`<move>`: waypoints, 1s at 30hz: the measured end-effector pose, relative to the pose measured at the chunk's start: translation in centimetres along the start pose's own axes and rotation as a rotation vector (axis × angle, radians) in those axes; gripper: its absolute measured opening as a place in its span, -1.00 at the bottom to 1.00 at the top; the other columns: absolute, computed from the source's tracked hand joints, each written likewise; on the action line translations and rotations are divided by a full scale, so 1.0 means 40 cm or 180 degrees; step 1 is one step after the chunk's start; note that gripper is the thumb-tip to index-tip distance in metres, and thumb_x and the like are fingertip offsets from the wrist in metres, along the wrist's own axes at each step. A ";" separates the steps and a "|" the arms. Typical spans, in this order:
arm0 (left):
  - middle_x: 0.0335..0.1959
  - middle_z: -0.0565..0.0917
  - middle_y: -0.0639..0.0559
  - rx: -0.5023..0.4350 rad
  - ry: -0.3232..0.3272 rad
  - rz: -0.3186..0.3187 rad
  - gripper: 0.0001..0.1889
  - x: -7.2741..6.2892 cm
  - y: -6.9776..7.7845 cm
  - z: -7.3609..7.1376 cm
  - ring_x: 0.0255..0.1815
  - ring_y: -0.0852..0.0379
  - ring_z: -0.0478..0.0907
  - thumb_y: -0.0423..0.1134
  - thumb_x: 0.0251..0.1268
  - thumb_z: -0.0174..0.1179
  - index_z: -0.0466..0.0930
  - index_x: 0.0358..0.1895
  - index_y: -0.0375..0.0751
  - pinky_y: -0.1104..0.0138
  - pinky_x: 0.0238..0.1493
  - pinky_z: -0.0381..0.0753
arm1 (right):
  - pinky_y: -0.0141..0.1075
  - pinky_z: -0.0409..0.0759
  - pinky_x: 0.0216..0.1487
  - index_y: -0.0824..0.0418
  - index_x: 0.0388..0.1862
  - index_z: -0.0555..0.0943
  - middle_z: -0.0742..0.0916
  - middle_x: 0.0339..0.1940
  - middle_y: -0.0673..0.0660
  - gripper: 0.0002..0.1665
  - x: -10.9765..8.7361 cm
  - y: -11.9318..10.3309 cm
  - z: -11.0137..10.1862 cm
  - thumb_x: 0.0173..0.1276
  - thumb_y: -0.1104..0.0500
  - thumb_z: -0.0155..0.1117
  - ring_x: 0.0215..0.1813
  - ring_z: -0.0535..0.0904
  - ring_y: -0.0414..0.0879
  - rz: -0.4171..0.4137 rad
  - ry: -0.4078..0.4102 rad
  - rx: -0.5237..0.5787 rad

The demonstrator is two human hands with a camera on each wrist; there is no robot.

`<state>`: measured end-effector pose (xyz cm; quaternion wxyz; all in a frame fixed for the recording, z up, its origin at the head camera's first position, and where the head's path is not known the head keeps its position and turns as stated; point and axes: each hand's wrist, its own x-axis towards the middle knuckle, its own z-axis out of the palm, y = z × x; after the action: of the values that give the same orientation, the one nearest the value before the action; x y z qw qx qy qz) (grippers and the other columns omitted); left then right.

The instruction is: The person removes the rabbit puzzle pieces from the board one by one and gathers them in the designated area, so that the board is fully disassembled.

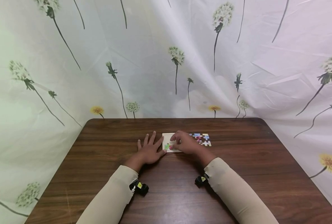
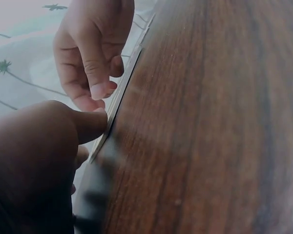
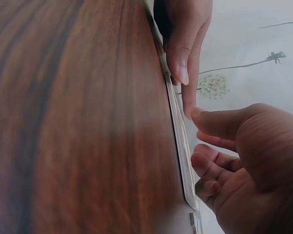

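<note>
A shallow pale puzzle tray (image 1: 166, 137) lies flat on the brown wooden table, with a few green and pink jigsaw pieces (image 1: 167, 146) in its near left corner. My left hand (image 1: 150, 152) rests flat with spread fingers, its thumb and forefinger at the tray's left edge. Over the tray, my right hand (image 1: 186, 143) bends its fingers loosely, thumb tip close to the pink part of the puzzle. A gap shows between its thumb and forefinger in the head view. The right hand hides much of the tray. Seen edge-on, the tray (image 3: 181, 146) appears thin in the right wrist view.
Joined puzzle pieces (image 1: 206, 140) with blue and pink print lie right of the tray. Behind the table (image 1: 112, 130) hangs a pale dandelion-print cloth (image 1: 152, 62). A small black camera sits on each wrist.
</note>
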<state>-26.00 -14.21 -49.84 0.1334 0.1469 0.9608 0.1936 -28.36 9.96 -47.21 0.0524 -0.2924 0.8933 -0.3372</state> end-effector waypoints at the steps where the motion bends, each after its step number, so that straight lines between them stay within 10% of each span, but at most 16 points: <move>1: 0.88 -0.38 -0.07 0.0009 0.0001 0.0005 -0.20 0.000 0.000 0.000 0.87 -0.38 -0.46 0.35 0.72 -0.07 -0.07 0.83 0.27 -0.52 0.66 -0.47 | -0.25 0.64 -0.10 0.29 0.14 0.76 0.74 0.06 0.20 -0.69 0.000 -0.001 0.001 0.53 0.17 0.50 -0.15 0.64 -0.13 0.0021 -0.0036 0.0012; 30: 0.88 -0.26 -0.14 0.0025 0.0020 0.0060 -0.23 -0.010 0.004 -0.003 0.87 -0.40 -0.45 0.29 0.74 -0.06 -0.02 0.83 0.22 -0.52 0.66 -0.47 | -0.21 0.65 0.02 0.29 -0.04 0.71 0.68 -0.11 0.16 -0.83 0.008 0.007 0.038 0.46 0.28 0.48 -0.12 0.59 -0.12 -0.0126 -0.0060 -0.0257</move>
<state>-25.61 -14.23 -49.59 0.1279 0.1558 0.9606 0.1916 -28.33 9.09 -48.53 0.0423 -0.3151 0.8997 -0.2991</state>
